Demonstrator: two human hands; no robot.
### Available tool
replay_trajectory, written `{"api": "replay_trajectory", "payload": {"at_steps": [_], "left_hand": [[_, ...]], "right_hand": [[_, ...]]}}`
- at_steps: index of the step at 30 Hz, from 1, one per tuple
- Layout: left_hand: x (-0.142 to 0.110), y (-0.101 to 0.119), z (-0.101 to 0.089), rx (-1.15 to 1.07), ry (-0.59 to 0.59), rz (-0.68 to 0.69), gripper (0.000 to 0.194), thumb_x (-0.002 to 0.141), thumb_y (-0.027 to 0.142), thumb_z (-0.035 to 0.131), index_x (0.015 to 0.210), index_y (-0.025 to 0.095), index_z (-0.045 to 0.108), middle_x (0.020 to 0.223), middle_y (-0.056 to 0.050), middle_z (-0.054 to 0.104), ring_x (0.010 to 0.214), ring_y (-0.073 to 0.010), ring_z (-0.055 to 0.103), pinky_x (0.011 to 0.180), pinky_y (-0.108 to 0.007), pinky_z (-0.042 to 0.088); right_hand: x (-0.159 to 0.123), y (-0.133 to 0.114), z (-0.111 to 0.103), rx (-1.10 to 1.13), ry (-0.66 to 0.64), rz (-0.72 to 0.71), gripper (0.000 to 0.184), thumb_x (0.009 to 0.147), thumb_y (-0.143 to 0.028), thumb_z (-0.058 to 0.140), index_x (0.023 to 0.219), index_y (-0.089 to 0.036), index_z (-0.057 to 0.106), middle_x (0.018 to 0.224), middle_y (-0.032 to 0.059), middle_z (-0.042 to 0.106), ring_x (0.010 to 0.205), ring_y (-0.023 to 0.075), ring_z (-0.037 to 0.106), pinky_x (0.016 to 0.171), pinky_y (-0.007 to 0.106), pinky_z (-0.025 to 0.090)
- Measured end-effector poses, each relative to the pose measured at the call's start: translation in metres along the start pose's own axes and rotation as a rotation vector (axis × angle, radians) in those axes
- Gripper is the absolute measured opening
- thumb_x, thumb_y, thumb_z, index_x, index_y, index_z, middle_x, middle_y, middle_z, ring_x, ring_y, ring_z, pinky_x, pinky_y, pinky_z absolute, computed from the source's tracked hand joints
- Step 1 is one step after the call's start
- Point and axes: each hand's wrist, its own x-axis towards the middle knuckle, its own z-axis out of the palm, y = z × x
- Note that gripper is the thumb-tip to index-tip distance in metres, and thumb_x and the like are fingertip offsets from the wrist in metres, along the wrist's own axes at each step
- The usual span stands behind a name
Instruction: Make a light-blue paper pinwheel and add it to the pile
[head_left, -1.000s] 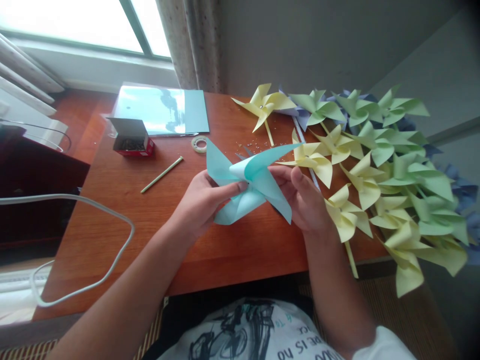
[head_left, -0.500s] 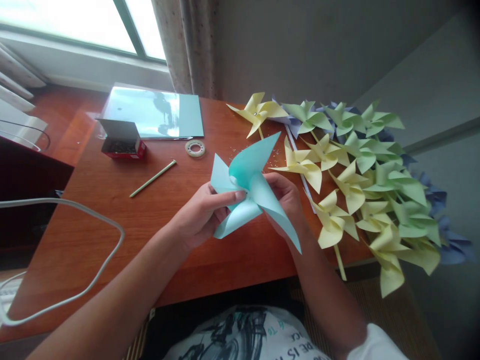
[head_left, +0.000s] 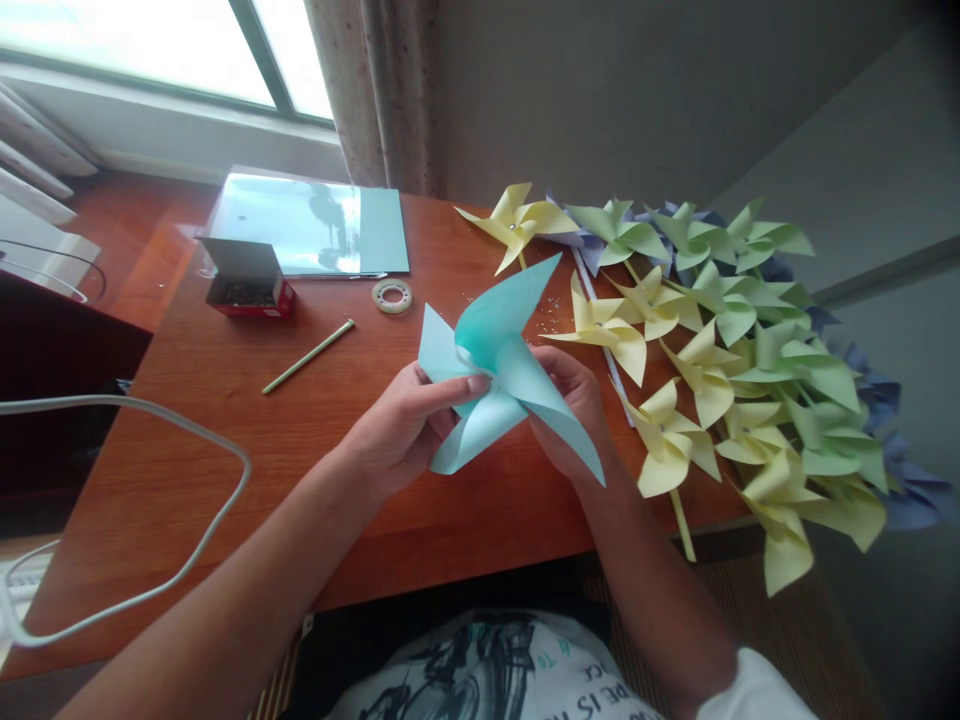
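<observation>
Over the middle of the wooden desk (head_left: 225, 450) I hold a light blue paper pinwheel (head_left: 499, 370) between both hands. My left hand (head_left: 405, 425) grips its left side, thumb pressed on the centre where the folded points meet. My right hand (head_left: 574, 410) is closed behind and under its right blades, partly hidden by the paper. A thin green stick (head_left: 307, 356) lies on the desk to the left, apart from both hands.
Several finished yellow, green and purple pinwheels (head_left: 720, 350) crowd the desk's right side. At the back left are a small open box of pins (head_left: 246, 280), a tape roll (head_left: 391, 296) and blue paper sheets (head_left: 307, 226). A white cable (head_left: 150, 440) loops at the left.
The pinwheel has turned in my hands, so its upper blade now points up and right. My right hand has slipped further behind the paper. The view shifted slightly.
</observation>
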Motion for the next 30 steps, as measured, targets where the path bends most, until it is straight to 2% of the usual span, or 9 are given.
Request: {"api": "replay_trajectory", "payload": {"at_steps": [5, 10, 14, 17, 23, 26, 30], "left_hand": [[0.000, 0.002, 0.001, 0.014, 0.073, 0.074, 0.021, 0.069, 0.024, 0.086, 0.086, 0.015, 0.077, 0.073, -0.003, 0.075, 0.063, -0.0145, 0.066, 0.057, -0.022, 0.052], [0.005, 0.001, -0.002, 0.066, 0.304, 0.363, 0.021, 0.067, 0.022, 0.087, 0.082, 0.015, 0.074, 0.078, -0.001, 0.073, 0.064, -0.0129, 0.063, 0.060, -0.022, 0.052], [0.008, -0.004, -0.006, 0.234, 0.454, 0.536, 0.022, 0.066, 0.024, 0.087, 0.080, 0.014, 0.073, 0.077, -0.001, 0.072, 0.066, -0.0135, 0.062, 0.062, -0.023, 0.050], [0.009, -0.006, -0.006, 0.383, 0.529, 0.601, 0.021, 0.067, 0.024, 0.086, 0.076, 0.014, 0.071, 0.071, 0.001, 0.068, 0.063, -0.0126, 0.058, 0.060, -0.023, 0.048], [0.009, -0.010, -0.006, 0.552, 0.505, 0.615, 0.020, 0.069, 0.023, 0.082, 0.068, 0.015, 0.064, 0.064, 0.003, 0.063, 0.057, -0.0110, 0.052, 0.054, -0.022, 0.044], [0.009, -0.011, -0.004, 0.568, 0.480, 0.601, 0.019, 0.070, 0.024, 0.082, 0.069, 0.015, 0.065, 0.066, 0.002, 0.064, 0.058, -0.0116, 0.054, 0.055, -0.022, 0.046], [0.008, -0.012, -0.001, 0.606, 0.454, 0.594, 0.016, 0.071, 0.025, 0.082, 0.073, 0.015, 0.069, 0.069, 0.001, 0.068, 0.061, -0.0130, 0.057, 0.058, -0.023, 0.048]], "right_hand": [[0.003, 0.002, -0.006, -0.033, 0.053, -0.031, 0.027, 0.072, -0.042, 0.086, 0.091, -0.028, 0.073, 0.090, 0.0001, 0.077, 0.085, 0.0205, 0.071, 0.079, 0.036, 0.062], [0.008, -0.006, -0.016, -0.023, 0.242, -0.166, 0.018, 0.076, -0.033, 0.084, 0.088, -0.026, 0.072, 0.085, -0.0024, 0.073, 0.080, 0.0145, 0.068, 0.077, 0.029, 0.059], [0.006, -0.008, -0.016, -0.251, 0.336, -0.333, 0.011, 0.082, -0.026, 0.079, 0.090, -0.026, 0.072, 0.086, -0.0011, 0.072, 0.079, 0.0148, 0.067, 0.072, 0.028, 0.057], [0.001, -0.007, -0.007, -0.492, 0.334, -0.447, 0.006, 0.087, -0.022, 0.073, 0.092, -0.025, 0.073, 0.091, 0.0013, 0.071, 0.083, 0.0169, 0.067, 0.072, 0.030, 0.056], [-0.007, -0.006, 0.009, -0.797, 0.139, -0.613, 0.012, 0.090, -0.013, 0.069, 0.093, -0.024, 0.072, 0.095, 0.0037, 0.075, 0.085, 0.0193, 0.068, 0.073, 0.033, 0.056], [-0.007, -0.003, 0.011, -0.853, 0.150, -0.670, 0.012, 0.090, -0.012, 0.069, 0.093, -0.024, 0.072, 0.093, 0.0046, 0.076, 0.086, 0.0212, 0.069, 0.079, 0.037, 0.057], [-0.006, -0.001, 0.012, -0.864, 0.174, -0.666, 0.014, 0.089, -0.011, 0.069, 0.094, -0.024, 0.072, 0.093, 0.0044, 0.077, 0.086, 0.0216, 0.070, 0.080, 0.037, 0.058]]}}
